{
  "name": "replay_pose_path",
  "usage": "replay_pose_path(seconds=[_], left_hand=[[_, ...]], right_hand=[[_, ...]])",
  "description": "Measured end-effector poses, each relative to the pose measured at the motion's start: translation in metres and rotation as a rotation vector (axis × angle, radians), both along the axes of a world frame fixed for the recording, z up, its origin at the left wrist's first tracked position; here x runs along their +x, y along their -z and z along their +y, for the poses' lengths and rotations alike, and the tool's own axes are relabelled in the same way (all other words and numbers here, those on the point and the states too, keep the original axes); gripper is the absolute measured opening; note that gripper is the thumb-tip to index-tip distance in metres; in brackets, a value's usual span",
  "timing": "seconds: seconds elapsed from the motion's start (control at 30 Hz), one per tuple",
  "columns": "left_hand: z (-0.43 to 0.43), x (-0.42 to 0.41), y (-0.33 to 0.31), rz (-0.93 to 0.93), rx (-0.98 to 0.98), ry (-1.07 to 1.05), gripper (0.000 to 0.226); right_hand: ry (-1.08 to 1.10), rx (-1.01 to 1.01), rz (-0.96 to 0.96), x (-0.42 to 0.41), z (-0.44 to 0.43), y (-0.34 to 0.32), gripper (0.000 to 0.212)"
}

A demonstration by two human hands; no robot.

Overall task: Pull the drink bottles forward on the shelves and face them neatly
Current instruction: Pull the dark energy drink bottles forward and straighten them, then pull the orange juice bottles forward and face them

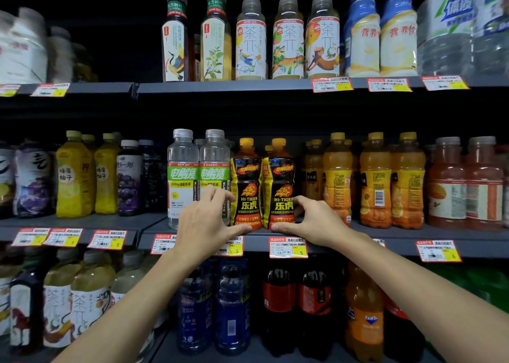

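Both arms reached up to the middle shelf (385,237), where two black-and-yellow Hi-Tiger bottles stood upright side by side at the front edge, touching each other. The left hand (205,220) had hold of the left Hi-Tiger bottle (246,180) low down: its thumb lay across the base of the label and its fingers (220,194) curled in toward the bottle's left flank, passing in front of the clear electrolyte bottle (214,169) next door. The right hand (316,220) mirrored it on the right Hi-Tiger bottle (278,180), thumb pressed along the bottom front and the other fingers (303,201) wrapped round the right side. So each hand was clamped on its own bottle, not open. Both labels faced outward, though the right one sat turned slightly, showing a strip of side print on its left. More orange caps showed behind the pair (how many I couldn't tell in that dark). To the right, set apart by a small gap, stood a row of orange juice bottles (337,180). To the left, beyond the clear ones, were yellow pomelo drinks (74,178). Red-and-yellow price tags (288,247) hung along the shelf lip just below the hands. Overhead, the top shelf (220,87) carried tea bottles (287,40) with illustrated labels, and down below a Fanta bottle (365,321) stood among dark sodas.
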State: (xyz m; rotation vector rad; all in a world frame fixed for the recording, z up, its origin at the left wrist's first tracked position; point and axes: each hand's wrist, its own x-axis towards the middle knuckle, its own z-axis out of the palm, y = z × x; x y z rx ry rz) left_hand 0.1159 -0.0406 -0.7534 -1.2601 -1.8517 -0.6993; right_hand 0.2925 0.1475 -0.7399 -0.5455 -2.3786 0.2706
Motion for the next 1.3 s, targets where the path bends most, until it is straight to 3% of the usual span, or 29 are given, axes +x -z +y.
replay_pose_path(seconds=[0.63, 0.9, 1.3], left_hand=[[0.0014, 0.0035, -0.0029, 0.018, -0.028, -0.035, 0.068], [0.0012, 0.0022, -0.0024, 0.028, -0.005, -0.015, 0.071], [0.0031, -0.0043, 0.0014, 0.073, 0.031, 0.008, 0.068]], right_hand=[[0.034, 0.005, -0.006, -0.0024, 0.0028, 0.0010, 0.108], [-0.019, -0.084, -0.062, -0.0049, 0.0048, 0.0000, 0.079], [-0.023, -0.104, -0.032, -0.0040, 0.0066, 0.0027, 0.085]])
